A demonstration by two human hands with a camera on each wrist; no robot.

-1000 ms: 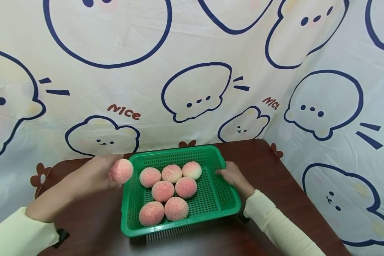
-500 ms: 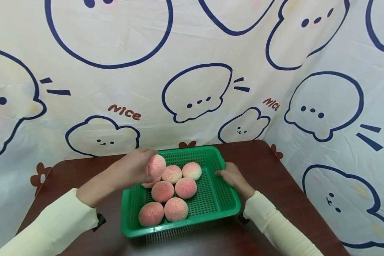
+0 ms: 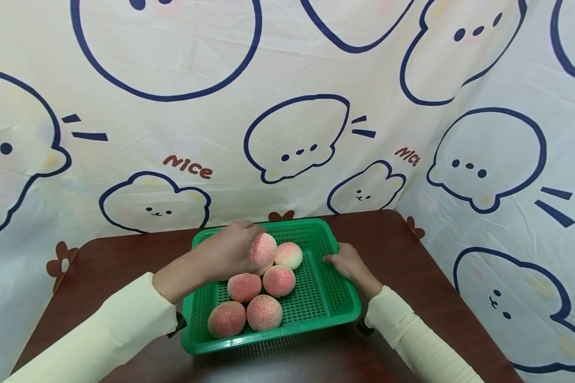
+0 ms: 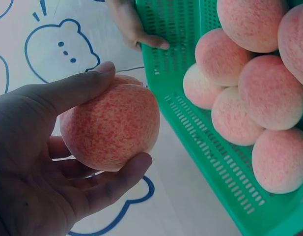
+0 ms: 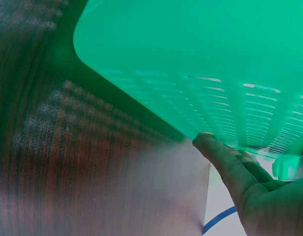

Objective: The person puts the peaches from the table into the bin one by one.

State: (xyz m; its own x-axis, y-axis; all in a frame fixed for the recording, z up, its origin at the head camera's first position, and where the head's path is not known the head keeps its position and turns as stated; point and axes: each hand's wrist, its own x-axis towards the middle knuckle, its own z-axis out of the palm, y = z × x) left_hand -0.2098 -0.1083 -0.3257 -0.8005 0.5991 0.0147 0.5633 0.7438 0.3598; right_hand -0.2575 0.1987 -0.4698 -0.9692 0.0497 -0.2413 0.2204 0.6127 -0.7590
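My left hand [image 3: 225, 252] holds a pink peach [image 3: 263, 250] above the back of a green plastic basket [image 3: 306, 325]. In the left wrist view the thumb and fingers curve round this peach [image 4: 109, 130], apart from the basket's wall. Several other peaches [image 3: 264, 313] lie in the basket, mostly in its left and middle part; my left hand hides some at the back left. On the basket's right side my right hand [image 3: 351, 266] grips the rim, thumb over the inside. The right wrist view has my fingers [image 5: 220, 157] against the outer wall.
The basket stands on a dark brown wooden table [image 3: 383, 239]. A white cloth [image 3: 278, 69] printed with cartoon animals hangs behind the table and along its right side. Inside the basket, a strip of bare floor [image 3: 311, 287] shows near the right wall.
My left hand has carried the peach rightward, from outside the basket's left rim to over the back row of peaches. My right hand and the basket have stayed in place.
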